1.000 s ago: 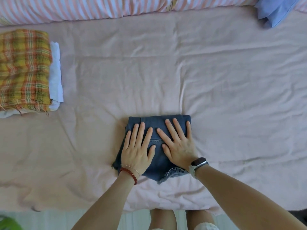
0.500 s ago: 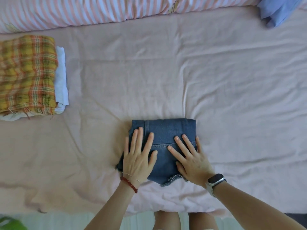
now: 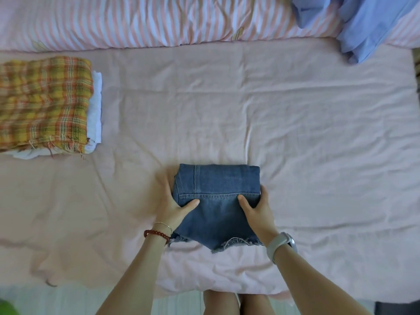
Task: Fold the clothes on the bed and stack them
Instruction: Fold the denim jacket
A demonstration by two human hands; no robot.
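The bed point(image 3: 295, 137) filled nearly the whole view, covered by a wrinkled pale pink sheet. Along its far edge ran a striped pink and white duvet point(image 3: 159, 19), and on the far right corner of that lay a crumpled light blue garment point(image 3: 368, 23), not yet folded.

At the left edge of the bed sat the stack of folded clothes: a yellow and orange plaid piece point(image 3: 43, 103) on top, its frayed hem facing the near side, over a white folded item point(image 3: 95, 110) that showed along the right and near edges (how many layers lay beneath could not be told).

Near the middle of the bed's near side were the folded denim shorts point(image 3: 216, 201), waistband end toward the far side and frayed hems toward the person. Well apart from the stack, they lay to its right and nearer.

The left hand point(image 3: 172, 205) held the shorts' left edge, thumb on top of the denim and fingers tucked beneath or behind it; its grip was clamped on the fabric. The right hand point(image 3: 259, 212) mirrored it on the right edge, thumb pressed on top and fingers wrapped round the side, likewise clamped on the shorts.

A red bead bracelet point(image 3: 156, 234) and a thin bangle circled the left wrist; a watch point(image 3: 281, 244) with a pale strap sat on the right.
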